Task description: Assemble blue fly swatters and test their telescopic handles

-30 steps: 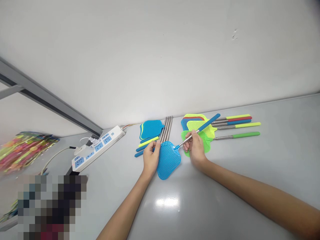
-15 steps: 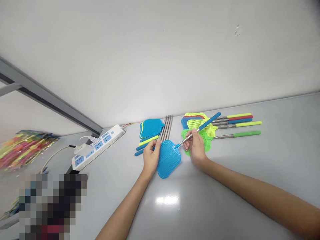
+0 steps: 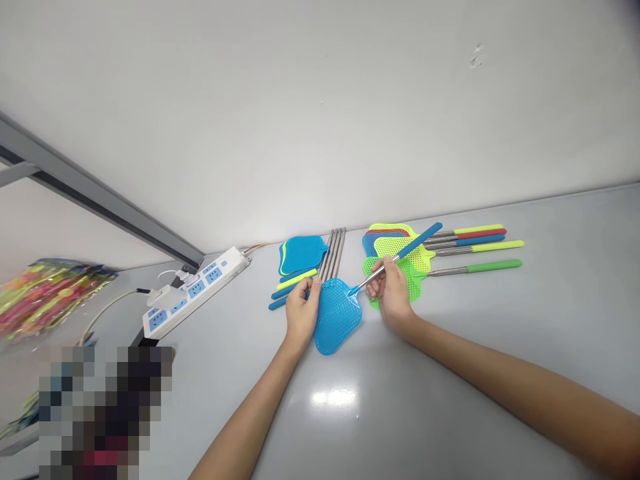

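Observation:
Between my hands is a blue fly swatter (image 3: 337,320) with a perforated head, a metal rod and a blue grip that points up to the right. My left hand (image 3: 303,308) pinches the left edge of its head. Around the metal rod, close to the head, the fingers of my right hand (image 3: 393,293) are closed. Behind my right hand lies a green fly swatter (image 3: 415,283), partly covered by it. Beyond my left hand are several metal rods (image 3: 334,253) with blue and yellow grips (image 3: 295,283), side by side.
Blue swatter heads (image 3: 303,253) with a yellow one beneath are stacked near the wall. Several yellow, red and blue swatters (image 3: 475,240) lie at the right. A white power strip (image 3: 200,290) with plugs sits left. Wrapped colourful items (image 3: 55,293) are at the far left.
Almost nothing differs. Both hands keep their hold on the blue fly swatter, and the whole view has shifted very slightly.

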